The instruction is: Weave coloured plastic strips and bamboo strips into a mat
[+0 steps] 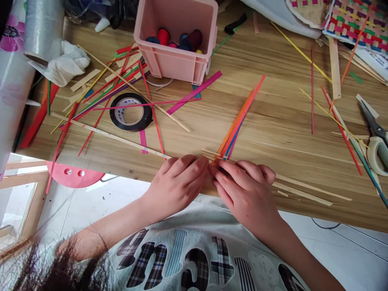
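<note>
At the table's front edge, my left hand (178, 184) is closed, its fingers pressed together on a long pale strip (121, 140) that runs out to the left. My right hand (247, 188) meets it fingertip to fingertip, closed over the lower ends of several coloured strips (239, 117). Those strips, orange, red, blue and magenta, fan upward from between the hands. Short pale strips cross their base. More pale strips (306, 192) stick out to the right from under my right hand. The exact crossing under the fingertips is hidden.
A pink bin (178, 60) with thread spools stands at the back. Black tape (131, 112) lies among loose strips on the left, near a plastic roll (44, 30). Scissors (377, 137) and further strips are at the right, below a woven colourful piece (357, 26).
</note>
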The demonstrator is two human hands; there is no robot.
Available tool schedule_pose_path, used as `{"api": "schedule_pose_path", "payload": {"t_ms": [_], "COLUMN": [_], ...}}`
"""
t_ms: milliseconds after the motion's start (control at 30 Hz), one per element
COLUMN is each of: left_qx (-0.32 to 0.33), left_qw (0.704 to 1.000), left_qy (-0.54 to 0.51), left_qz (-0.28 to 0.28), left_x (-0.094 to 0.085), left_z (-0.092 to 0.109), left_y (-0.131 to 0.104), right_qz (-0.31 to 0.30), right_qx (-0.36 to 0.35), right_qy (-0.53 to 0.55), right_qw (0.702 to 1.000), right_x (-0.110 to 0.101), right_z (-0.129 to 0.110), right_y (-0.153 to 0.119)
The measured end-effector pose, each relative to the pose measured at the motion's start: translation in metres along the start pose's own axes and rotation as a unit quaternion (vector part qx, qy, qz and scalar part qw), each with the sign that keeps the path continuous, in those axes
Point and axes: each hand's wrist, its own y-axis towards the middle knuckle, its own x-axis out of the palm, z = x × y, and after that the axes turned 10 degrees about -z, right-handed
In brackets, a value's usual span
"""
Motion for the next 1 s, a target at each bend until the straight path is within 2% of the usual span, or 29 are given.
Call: {"api": "schedule_pose_path", "payload": {"t_ms": [267, 367, 467, 533, 700, 1000], "left_qx": [0.053, 0.046, 0.035, 0.029, 0.036, 0.064], "left_qw": [0.998, 0.999, 0.999, 1.000, 0.999, 0.998], "left_qy": [-0.028, -0.028, -0.019, -0.009, 0.004, 0.003], "left_qz": [-0.001, 0.002, -0.001, -0.004, -0.005, 0.010], "left_x": [0.002, 0.001, -0.001, -0.001, 0.000, 0.005], "left_z": [0.006, 0.008, 0.010, 0.011, 0.012, 0.009], "left_y": [0.004, 0.007, 0.008, 0.009, 0.012, 0.009], "right_qz": [0.005, 0.048, 0.086, 0.088, 0.100, 0.102], "right_qx": [-0.002, 0.018, 0.072, 0.092, 0.085, 0.096], "right_qy": [0.032, 0.046, 0.045, 0.032, 0.015, 0.077], "right_qw": [0.999, 0.998, 0.993, 0.991, 0.991, 0.987], "right_x": [-0.001, 0.001, 0.004, 0.006, 0.009, 0.009], "right_z": [0.007, 0.011, 0.015, 0.017, 0.017, 0.019], "right_y": [-0.018, -0.026, -0.030, -0.030, -0.028, -0.027]}}
